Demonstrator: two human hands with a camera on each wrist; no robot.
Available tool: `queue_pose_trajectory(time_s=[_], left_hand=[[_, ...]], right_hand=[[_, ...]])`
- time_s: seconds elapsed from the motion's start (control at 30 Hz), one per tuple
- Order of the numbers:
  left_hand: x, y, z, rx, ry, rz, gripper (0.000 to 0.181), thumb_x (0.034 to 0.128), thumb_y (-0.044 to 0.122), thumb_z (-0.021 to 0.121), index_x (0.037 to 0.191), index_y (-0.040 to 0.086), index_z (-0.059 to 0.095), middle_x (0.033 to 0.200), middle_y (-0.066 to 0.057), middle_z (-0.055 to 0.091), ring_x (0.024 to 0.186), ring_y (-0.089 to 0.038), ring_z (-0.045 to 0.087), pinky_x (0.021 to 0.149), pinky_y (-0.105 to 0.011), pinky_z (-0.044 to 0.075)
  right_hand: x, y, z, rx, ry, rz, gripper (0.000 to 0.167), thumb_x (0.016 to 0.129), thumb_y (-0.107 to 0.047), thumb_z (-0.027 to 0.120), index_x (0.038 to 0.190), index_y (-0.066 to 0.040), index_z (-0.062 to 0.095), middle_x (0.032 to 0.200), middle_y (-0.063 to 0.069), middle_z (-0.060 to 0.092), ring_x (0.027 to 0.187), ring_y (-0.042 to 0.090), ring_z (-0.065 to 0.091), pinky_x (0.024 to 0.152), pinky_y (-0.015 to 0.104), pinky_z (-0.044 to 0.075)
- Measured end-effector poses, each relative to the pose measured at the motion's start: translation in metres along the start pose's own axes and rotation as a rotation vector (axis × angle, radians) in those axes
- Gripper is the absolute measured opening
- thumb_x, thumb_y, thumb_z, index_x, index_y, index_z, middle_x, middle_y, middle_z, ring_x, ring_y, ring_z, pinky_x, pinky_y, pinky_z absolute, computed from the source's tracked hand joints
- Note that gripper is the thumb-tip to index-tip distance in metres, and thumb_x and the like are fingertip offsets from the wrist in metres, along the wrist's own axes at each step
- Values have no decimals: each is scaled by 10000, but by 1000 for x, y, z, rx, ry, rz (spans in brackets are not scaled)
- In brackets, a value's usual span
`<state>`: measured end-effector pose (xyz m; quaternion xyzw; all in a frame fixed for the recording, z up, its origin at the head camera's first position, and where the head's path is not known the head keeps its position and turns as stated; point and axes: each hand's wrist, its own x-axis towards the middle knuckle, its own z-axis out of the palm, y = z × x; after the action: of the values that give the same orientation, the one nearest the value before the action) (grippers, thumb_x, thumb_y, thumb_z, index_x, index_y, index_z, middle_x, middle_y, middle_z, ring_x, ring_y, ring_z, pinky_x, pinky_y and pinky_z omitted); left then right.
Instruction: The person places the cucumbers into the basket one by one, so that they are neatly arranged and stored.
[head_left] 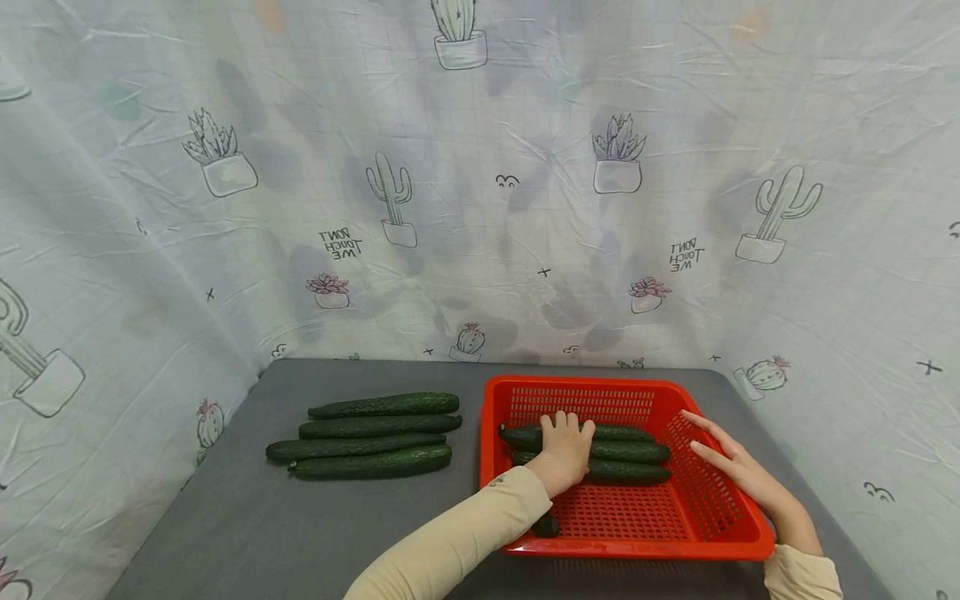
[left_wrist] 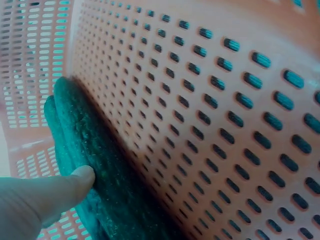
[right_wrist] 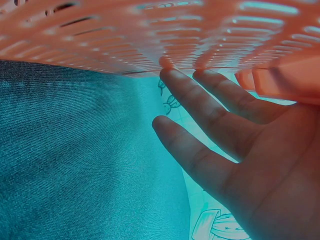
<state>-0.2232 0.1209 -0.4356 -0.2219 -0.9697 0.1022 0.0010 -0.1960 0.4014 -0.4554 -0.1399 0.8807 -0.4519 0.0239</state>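
In the head view, my left hand (head_left: 566,454) reaches into a red perforated plastic basket (head_left: 637,550) and grips a dark green cucumber (head_left: 519,436) lying among others. The thumb (left_wrist: 82,176) presses on a cucumber (left_wrist: 95,145) beside the basket wall in the left wrist view. Other cucumbers (head_left: 630,473) lie side by side under and right of the hand. A dark end (head_left: 546,526) shows near the front left corner, partly hidden by the sleeve. My right hand (head_left: 750,479) rests at the basket's right side, its fingers (right_wrist: 200,107) straight along the outside of the wall.
Left of the basket, several cucumbers (head_left: 375,450) lie roughly parallel on the grey table (head_left: 247,525). A pale curtain (head_left: 480,208) printed with potted cacti hangs behind the table and along both sides.
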Motion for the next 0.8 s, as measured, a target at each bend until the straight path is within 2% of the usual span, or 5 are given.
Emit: queue_pose_trajectory(time_s=[0.17,0.47,0.67,0.8], left_hand=[[1,-2,-2,15,-3,2,519,808,567,608,1214,309,413,1167,16,446,1111,-192,404,944,-376,342],[0,-5,-11,13,40,-13,501,825,586,564,1205,302,401,1169,13,424,1126,-195,387,976,-384,324],[-3,-14,-19,-61,91,-18,558,822,581,573,1250,280,379,1247,-6,410,1185,-216,370,999,-400,311],[-8,-22,-25,-133,119,-7,533,821,558,595,1208,251,394,1248,-21,418,1191,-235,367,997,-416,302]], right_hand=[[0,1,-1,-6,5,-2,514,1001,-210,402,1478,-170,214,1504,185,188,1135,-232,196,889,656,274],[0,2,-1,-10,-2,-7,507,1007,-205,393,1479,-171,211,1508,184,182,1189,-189,196,895,618,300],[1,4,0,-5,5,-3,506,1004,-212,399,1477,-179,220,1510,179,182,1174,-205,194,903,635,288],[1,5,0,-28,11,17,503,1005,-233,397,1476,-198,223,1508,169,195,1181,-199,198,908,601,305]])
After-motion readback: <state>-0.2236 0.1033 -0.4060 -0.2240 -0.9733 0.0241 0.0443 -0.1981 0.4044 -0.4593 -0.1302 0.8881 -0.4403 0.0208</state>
